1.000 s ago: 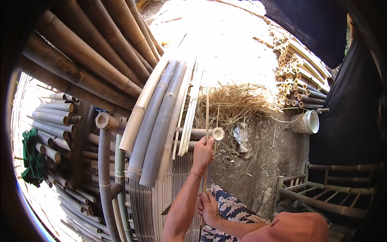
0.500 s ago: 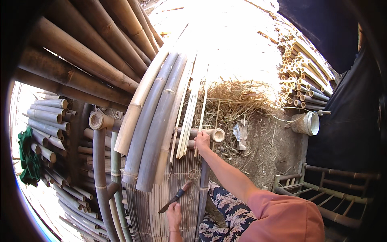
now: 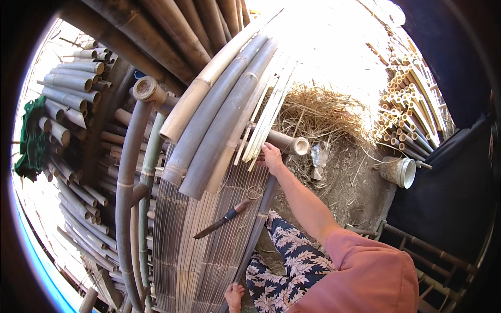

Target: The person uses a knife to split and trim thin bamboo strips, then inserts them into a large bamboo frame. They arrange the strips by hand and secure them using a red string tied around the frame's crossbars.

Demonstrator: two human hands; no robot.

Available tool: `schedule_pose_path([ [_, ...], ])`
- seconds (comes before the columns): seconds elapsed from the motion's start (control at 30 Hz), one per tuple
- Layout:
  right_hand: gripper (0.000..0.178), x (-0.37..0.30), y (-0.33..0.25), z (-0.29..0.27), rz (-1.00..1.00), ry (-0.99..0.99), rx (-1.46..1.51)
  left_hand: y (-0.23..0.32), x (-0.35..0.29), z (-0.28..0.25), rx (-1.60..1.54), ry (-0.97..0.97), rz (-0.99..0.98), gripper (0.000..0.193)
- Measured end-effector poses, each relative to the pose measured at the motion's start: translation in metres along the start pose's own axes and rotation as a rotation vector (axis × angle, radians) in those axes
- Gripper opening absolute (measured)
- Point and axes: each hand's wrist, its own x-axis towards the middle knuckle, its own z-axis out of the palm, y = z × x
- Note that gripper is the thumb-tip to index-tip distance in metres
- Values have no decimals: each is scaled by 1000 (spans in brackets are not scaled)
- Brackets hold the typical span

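My right hand point(image 3: 272, 158) is at the near ends of several thin pale bamboo strips point(image 3: 270, 117), fingers closed at the outermost strip; the fingertips are partly hidden. My left hand point(image 3: 235, 297) is loosely closed at the bench's right edge, low in the view, with nothing visible in it. Between the hands, a knife point(image 3: 222, 219) with a dark blade and a brown and black handle lies on the slatted bamboo bench point(image 3: 209, 261). A small ring of thin fibre point(image 3: 254, 193) sits by its handle. Thick split bamboo pieces point(image 3: 222, 115) lie left of the strips.
A bamboo post frame point(image 3: 128, 177) stands left of the bench, beside stacked grey poles point(image 3: 73, 83). Large poles point(image 3: 151, 31) jut in overhead. Dry shavings point(image 3: 318, 112), a white bucket point(image 3: 404, 172) and a bundle of cut poles point(image 3: 409, 109) lie to the right.
My view has turned and shifted. My right hand has brought its strip over to the other strips. My left hand has drawn back from beside the knife to the bench edge.
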Motion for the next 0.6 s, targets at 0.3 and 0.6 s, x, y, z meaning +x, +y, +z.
schedule_pose_path([
  [0.3, 34, 34, -13, 8, -91, 104, -168, -58, -1, 12, -194, 61, -14, 29],
  [0.6, 46, -20, 72, -22, -157, -52, -507, -139, 16, 24, -131, 202, -23, 34],
])
